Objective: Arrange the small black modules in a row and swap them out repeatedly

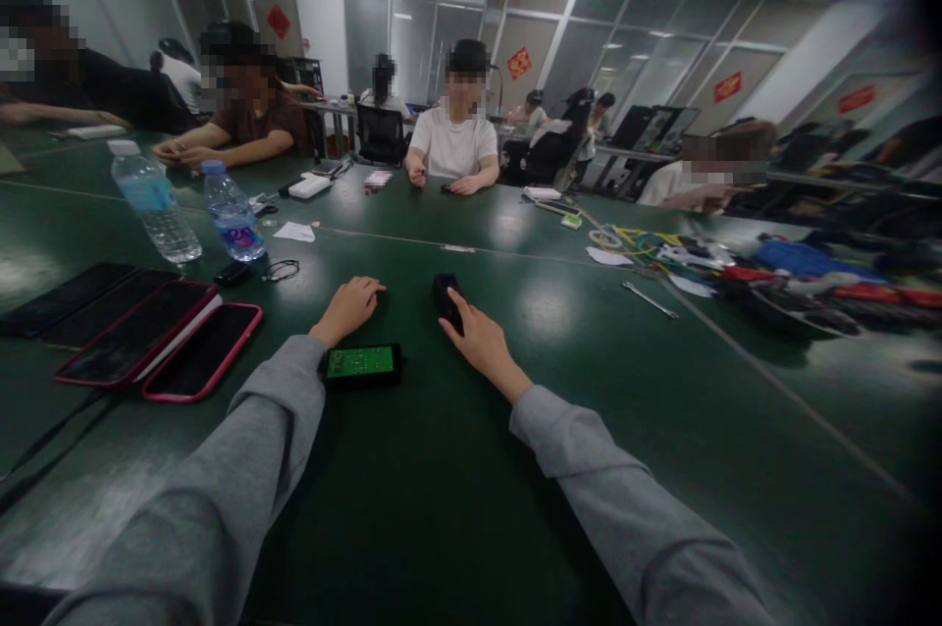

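The small dark device (445,292) is on the green surface (419,479), ahead of the wearer and nearly in the middle; it serves here as the centre of the clock, with twelve pointing away from the wearer. The right hand (482,346) comes to it from five o'clock, with its thumb and one finger touching it. The other fingers are partly hidden, so I cannot tell whether this grip clamps the device or only rests on it. At nine o'clock the left hand (347,310) is open and holds nothing, its fingers stretched loosely. At eight o'clock, just beside the left wrist, lies a black rectangular unit (363,365) with a bright green face. I judge that the step in hand is handling or pressing the small device; a press would call for a steady fingertip, and a lift for the thumb and fingers closed around its sides. Further out, a pink-edged phone (204,351) lies at nine o'clock, and two water bottles (157,204) (234,214) stand at ten. A wrench (649,300) is at three, near a heap of cables and cloth, perhaps, because the view is blurred there. A person (454,140) sits at twelve.
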The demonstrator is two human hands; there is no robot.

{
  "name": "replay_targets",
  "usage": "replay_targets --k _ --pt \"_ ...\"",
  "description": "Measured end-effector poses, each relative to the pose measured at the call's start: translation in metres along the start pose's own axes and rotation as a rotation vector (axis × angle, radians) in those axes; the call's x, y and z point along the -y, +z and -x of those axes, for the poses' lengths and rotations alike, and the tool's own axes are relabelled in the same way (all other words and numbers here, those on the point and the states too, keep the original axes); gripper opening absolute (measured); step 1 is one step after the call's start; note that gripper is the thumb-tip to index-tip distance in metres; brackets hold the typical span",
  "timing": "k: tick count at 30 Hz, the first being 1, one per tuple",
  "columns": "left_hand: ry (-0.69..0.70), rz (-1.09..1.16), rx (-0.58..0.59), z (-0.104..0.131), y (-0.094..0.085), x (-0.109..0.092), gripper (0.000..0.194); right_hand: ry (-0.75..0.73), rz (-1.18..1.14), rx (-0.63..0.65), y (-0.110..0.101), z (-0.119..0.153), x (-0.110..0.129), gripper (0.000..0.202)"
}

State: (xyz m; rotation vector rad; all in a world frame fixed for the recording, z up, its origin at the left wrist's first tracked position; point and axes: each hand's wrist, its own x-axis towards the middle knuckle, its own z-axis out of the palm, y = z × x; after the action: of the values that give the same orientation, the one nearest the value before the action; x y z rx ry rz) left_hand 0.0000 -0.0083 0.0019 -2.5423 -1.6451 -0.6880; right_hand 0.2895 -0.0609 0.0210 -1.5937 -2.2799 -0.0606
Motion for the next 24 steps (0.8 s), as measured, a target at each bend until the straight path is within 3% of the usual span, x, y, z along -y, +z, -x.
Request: replay_targets --k 24 --pt "0.012 -0.003 -0.011 0.0 0.0021 0.0027 0.034 0.026 0.031 0.034 0.0018 -0.0014 0.0001 0.07"
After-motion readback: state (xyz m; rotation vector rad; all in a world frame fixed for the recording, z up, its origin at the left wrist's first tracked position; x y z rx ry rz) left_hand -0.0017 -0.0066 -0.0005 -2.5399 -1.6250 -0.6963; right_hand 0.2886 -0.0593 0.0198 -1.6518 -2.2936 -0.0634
